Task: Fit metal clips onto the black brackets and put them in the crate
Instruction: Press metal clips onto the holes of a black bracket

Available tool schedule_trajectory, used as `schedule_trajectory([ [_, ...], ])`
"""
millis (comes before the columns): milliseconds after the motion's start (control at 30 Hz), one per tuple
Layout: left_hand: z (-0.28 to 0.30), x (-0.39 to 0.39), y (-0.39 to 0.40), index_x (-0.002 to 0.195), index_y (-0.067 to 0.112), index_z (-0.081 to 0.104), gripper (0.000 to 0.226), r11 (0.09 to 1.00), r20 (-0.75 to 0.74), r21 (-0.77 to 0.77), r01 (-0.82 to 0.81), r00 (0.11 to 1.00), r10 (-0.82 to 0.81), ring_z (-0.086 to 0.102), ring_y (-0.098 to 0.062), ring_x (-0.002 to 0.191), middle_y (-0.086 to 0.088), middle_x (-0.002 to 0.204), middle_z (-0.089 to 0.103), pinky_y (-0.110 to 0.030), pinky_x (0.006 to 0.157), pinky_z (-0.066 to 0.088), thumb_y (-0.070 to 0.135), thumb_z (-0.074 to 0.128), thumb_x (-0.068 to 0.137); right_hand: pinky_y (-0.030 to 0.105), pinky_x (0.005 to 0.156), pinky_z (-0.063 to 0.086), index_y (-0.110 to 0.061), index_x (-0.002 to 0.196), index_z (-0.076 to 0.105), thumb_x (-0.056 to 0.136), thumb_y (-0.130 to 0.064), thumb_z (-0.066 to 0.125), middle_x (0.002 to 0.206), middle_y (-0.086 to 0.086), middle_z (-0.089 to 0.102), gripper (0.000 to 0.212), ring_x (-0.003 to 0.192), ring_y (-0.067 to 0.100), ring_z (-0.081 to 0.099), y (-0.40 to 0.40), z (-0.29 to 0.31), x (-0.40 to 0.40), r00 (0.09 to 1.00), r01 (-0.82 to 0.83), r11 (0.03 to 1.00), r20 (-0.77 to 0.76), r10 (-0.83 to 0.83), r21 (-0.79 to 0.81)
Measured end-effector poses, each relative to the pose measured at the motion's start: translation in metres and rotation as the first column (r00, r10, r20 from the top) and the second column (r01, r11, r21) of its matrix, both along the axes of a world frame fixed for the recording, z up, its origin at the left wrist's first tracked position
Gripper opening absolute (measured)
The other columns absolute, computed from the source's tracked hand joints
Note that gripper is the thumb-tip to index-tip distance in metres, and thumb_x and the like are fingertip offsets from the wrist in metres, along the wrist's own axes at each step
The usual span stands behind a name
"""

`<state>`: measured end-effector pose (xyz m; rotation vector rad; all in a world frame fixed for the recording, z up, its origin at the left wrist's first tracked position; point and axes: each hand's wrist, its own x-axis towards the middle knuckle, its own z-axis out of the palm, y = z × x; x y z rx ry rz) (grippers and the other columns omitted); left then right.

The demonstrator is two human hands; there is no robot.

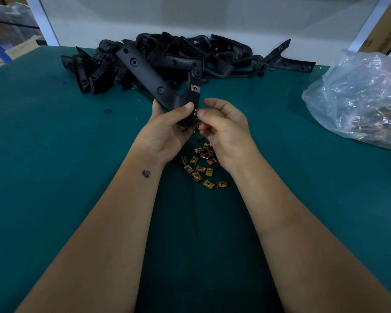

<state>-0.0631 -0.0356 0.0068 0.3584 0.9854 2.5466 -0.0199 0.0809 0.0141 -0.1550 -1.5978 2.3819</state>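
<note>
My left hand grips the lower end of a black bracket and holds it tilted above the green table. One metal clip sits on the bracket's short arm. My right hand pinches another small metal clip between thumb and forefinger, right against the bracket's edge by my left thumb. Several loose brass-coloured clips lie on the table under my wrists. No crate is in view.
A pile of black brackets lies at the back of the table against a white panel. A clear plastic bag with more clips sits at the right. Cardboard boxes stand beyond both back corners.
</note>
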Motion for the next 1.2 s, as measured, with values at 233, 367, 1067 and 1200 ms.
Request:
schedule_trajectory([
  [233,0.0012,0.0009,0.0015,0.125,0.027,0.04,0.054,0.993,0.003,-0.113,0.03,1.0,-0.03,0.066,-0.013,0.084,0.002,0.096,0.071,-0.023,0.067,0.053,0.007,0.069,0.083,0.018,0.056,0.045,-0.01,0.1,0.061,0.086,0.007,0.063,0.055,-0.01,0.06,0.023,0.051,0.004,0.051,0.004,0.0029,0.0011,0.999,0.026,0.999,-0.028,-0.027,-0.025],
  [367,0.0009,0.0014,0.0009,0.113,0.028,0.047,0.053,0.992,0.025,-0.119,0.042,0.999,-0.039,0.061,-0.011,0.073,0.002,0.096,0.07,-0.017,0.051,0.044,0.009,0.076,0.072,0.018,0.055,0.043,-0.01,0.101,0.06,0.086,0.008,0.063,0.052,-0.011,0.056,0.023,0.05,0.005,0.047,0.005,0.0028,0.0017,0.999,0.028,1.0,-0.046,-0.028,0.001],
  [1067,0.0012,0.0041,-0.0024,0.103,0.032,0.054,0.043,0.982,0.024,-0.178,0.061,0.998,-0.058,0.06,-0.005,0.063,0.004,0.092,0.072,-0.014,0.045,0.041,0.012,0.076,0.071,0.019,0.054,0.041,-0.01,0.096,0.058,0.086,0.009,0.061,0.05,-0.011,0.055,0.022,0.05,0.004,0.045,0.0025,0.0026,0.0022,0.998,0.034,0.998,-0.054,-0.031,0.046],
  [1200,-0.0008,0.0019,0.0018,0.104,0.03,0.053,0.038,0.981,0.006,-0.19,0.03,1.0,-0.029,0.066,-0.008,0.072,0.003,0.097,0.072,-0.019,0.055,0.049,0.017,0.075,0.076,0.018,0.052,0.042,-0.013,0.094,0.061,0.086,0.006,0.063,0.058,-0.01,0.06,0.021,0.05,0.003,0.048,-0.0001,0.0022,0.0016,0.995,0.095,0.995,-0.01,-0.095,0.016],
])
